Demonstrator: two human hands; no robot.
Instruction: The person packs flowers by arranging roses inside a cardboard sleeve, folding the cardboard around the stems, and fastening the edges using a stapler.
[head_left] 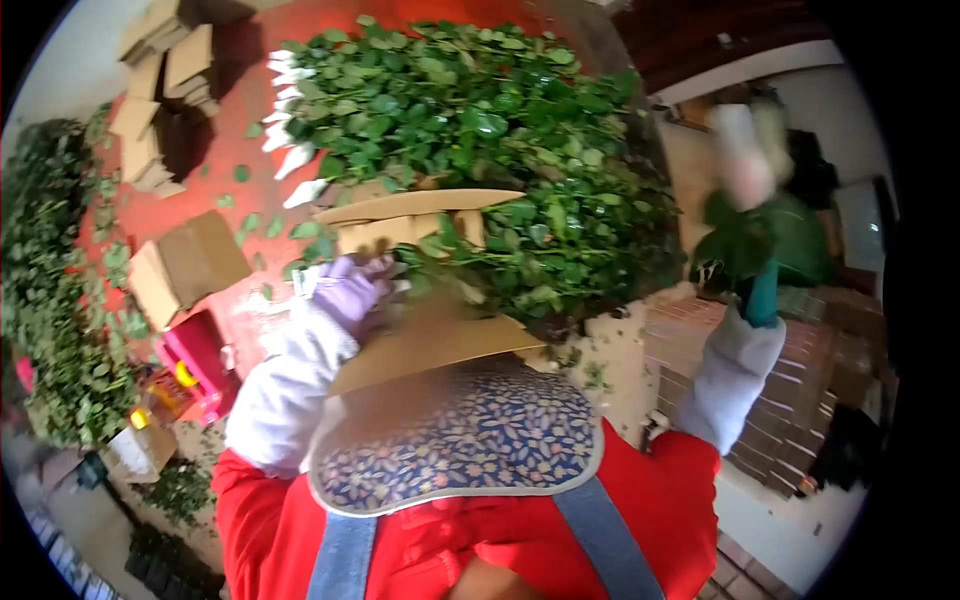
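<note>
My left hand (350, 291), in a purple glove with a white sleeve, is at the left end of an open folded cardboard piece (440, 352). Its fingers are bent against the cardboard; their tips are partly hidden. Out to the right, my raised right hand (763, 293) wears a teal glove and is closed around leafy rose stems (742, 235). Their pale pinkish and greenish heads (745, 160) point up and are smeared by motion. Beyond the cardboard lies a thick pile of leafy stems (450, 105), with white-wrapped heads (290, 160) along its left side.
Folded cardboard pieces (165, 90) stand at the back left of the red table (240, 150). Closer are a cardboard box (190, 265) and a pink holder (200, 365). More greenery (45, 280) lines the far left. On the right are stacked flat bundles (770, 390).
</note>
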